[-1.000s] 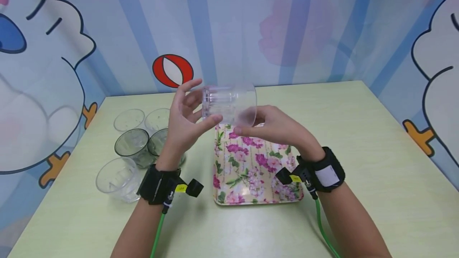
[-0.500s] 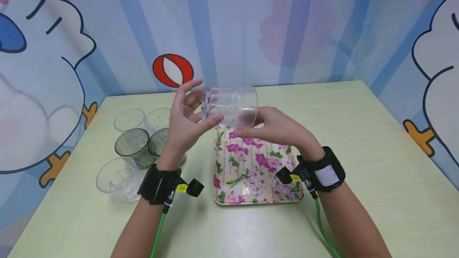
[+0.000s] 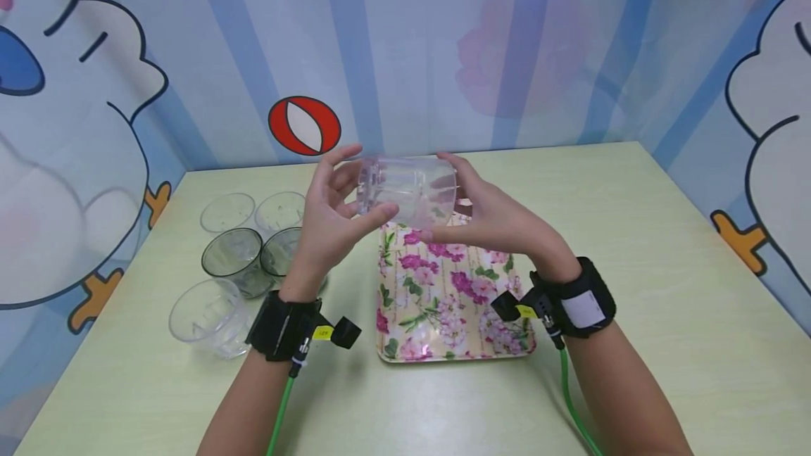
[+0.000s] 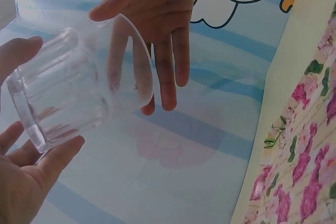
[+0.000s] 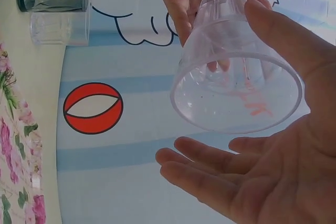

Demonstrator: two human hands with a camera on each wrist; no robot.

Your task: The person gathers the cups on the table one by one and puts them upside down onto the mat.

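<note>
Spreading wide, the right hand (image 3: pixel 494 220) has loosened from the mouth of a clear cup (image 3: pixel 405 185): a moment ago its fingers were bent in at the rim, and now they are straight and apart, the index finger raised to the height of the upper rim. Whether its thumb touches the cup's side, I cannot tell from where I stand. The left hand (image 3: pixel 332 213) has its grip clamped on the base, thumb on the side nearer the person. To my judgement, the cup's weight now rests on that left grip alone. The cup lies sideways in mid-air above the far end of a tray (image 3: pixel 431 315), base to the left, mouth to the right; orange-red lettering (image 5: pixel 256 106) shows through its wall.

The tray, printed with pink flowers and green leaves, sits flat on a pale desk (image 3: pixel 665 245). To its left stand two grey-tinted glasses (image 3: pixel 241 279) side by side, two clear glasses (image 3: pixel 228 213) behind them, and one clear tumbler (image 3: pixel 212 319) in front. Black straps (image 3: pixel 579 298) circle both wrists. Behind the desk hangs a blue-striped backdrop (image 3: pixel 424 55) with a red-and-white ball (image 3: pixel 319 118) and white cartoon figures (image 3: pixel 70 181).
</note>
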